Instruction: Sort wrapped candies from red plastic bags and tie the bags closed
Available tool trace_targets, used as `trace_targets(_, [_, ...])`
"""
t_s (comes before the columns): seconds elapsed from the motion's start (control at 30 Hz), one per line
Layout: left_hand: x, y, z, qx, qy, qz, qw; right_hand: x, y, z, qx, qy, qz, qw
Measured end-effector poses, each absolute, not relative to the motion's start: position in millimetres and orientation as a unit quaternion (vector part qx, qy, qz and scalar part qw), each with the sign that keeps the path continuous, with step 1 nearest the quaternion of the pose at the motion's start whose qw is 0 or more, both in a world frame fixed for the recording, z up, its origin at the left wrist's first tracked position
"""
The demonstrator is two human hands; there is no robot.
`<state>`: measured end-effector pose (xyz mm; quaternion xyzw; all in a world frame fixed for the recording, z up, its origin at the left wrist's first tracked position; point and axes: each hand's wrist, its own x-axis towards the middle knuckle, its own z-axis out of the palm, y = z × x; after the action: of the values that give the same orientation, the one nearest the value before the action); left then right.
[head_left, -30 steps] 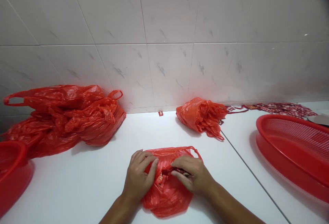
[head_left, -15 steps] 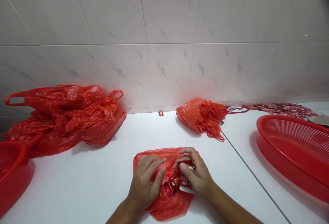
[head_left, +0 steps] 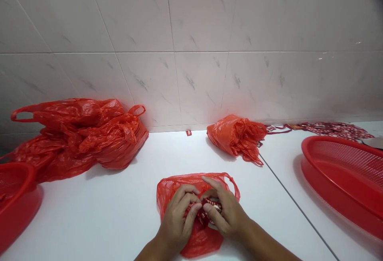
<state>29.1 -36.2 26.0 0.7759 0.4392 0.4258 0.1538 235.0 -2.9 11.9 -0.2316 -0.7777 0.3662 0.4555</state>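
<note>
Since the earlier frame my left hand (head_left: 176, 221) has slid in toward my right hand (head_left: 225, 213). They now meet over the crumpled red-and-white packet (head_left: 213, 205), which sits in the middle of the red plastic bag (head_left: 172, 191) lying flat on the white desk (head_left: 98, 213). My fingers (head_left: 191, 201) curl together on the packet from both sides, clamping it so that only strips of it show. As things lie, this one bag is under my hands and the packet is still on top of it, not tucked away. Off to the side I count one large heap of red bags (head_left: 80, 137), its number of bags hard to tell, and one bundled bag (head_left: 236, 139) by the tile wall (head_left: 200, 53). Two red mesh baskets sit apart, one at the left (head_left: 18, 169) and one at the right (head_left: 329, 143). One small red tag (head_left: 188, 133) lies at the wall's foot, and one dark red patterned strip (head_left: 338, 130) trails at the far right.
</note>
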Motion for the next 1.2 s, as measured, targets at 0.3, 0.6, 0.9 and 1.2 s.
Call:
trace_targets(0.3, [15,-20,27,0.761,0.543,0.346,0.074,246,3,16,-0.295,-0.717,0.294,0.559])
trace_targets(0.6, [14,-25,28,0.771,0.499,0.392,0.044,241,3,18,-0.298,-0.759,0.271,0.512])
trace_targets(0.9, [15,-33,37,0.83,0.382,0.382,0.14,235,4,20,-0.205,-0.815,0.221,0.495])
trace_targets(1.2, [16,-29,33,0.821,0.409,0.369,0.152,235,0,18,-0.244,-0.812,0.231,0.478])
